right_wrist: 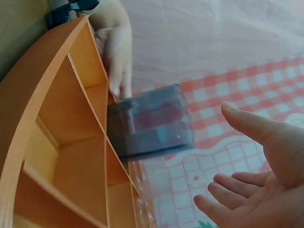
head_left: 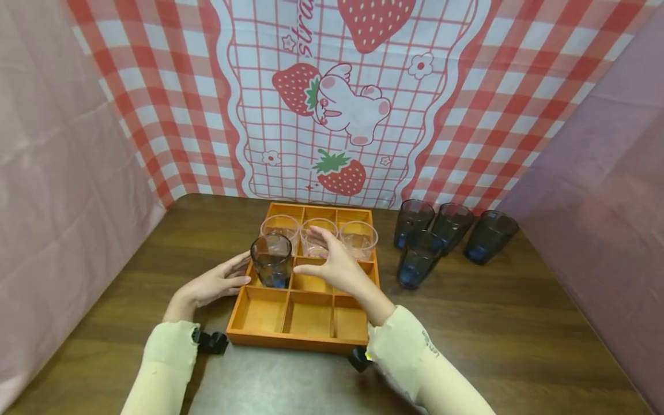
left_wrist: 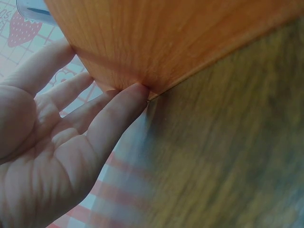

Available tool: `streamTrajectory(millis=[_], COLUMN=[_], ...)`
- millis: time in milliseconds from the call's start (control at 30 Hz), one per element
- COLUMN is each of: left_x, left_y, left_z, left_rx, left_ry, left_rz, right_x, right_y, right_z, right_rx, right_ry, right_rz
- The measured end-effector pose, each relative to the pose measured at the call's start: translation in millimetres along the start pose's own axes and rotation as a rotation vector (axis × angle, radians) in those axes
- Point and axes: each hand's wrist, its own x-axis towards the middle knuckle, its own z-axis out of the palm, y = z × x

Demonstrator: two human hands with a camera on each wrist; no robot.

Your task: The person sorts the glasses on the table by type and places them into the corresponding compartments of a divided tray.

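A wooden box with compartments lies on the table. One dark tinted glass stands upright in the left compartment of its middle row. Across the back row sit three clear cups, the left one, the middle one and the right one. My left hand rests its fingertips against the box's left outer wall. Over the middle compartments hovers my right hand, fingers spread and holding nothing. In the right wrist view a gap separates that hand from the dark glass.
Several more dark tinted glasses stand grouped on the table to the right of the box. A checked strawberry cloth hangs behind the table, with plain pink cloth at the left side.
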Motion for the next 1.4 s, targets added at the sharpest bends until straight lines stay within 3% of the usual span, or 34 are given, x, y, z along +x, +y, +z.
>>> streamTrajectory(millis=[367, 800, 1067, 1400], left_x=[-0.4, -2.3, -1.2, -0.6], left_y=[1.7, 3.9, 2.0, -1.2], left_z=[3.0, 4.7, 3.3, 1.6], left_rx=[0.012, 0.006, 0.013, 0.013], left_ry=[0.008, 0.021, 0.012, 0.006], left_rz=[-0.011, -0.025, -0.011, -0.003], right_x=[-30.2, -53.2, -66.7, -79.8], right_y=[13, 27, 30, 43], right_z=[-36, -74, -97, -127], right_rx=[-0.079, -0.137, -0.119, -0.242], right_ry=[0.099, 0.28, 0.372, 0.648], right_rz=[-0.025, -0.052, -0.052, 0.018])
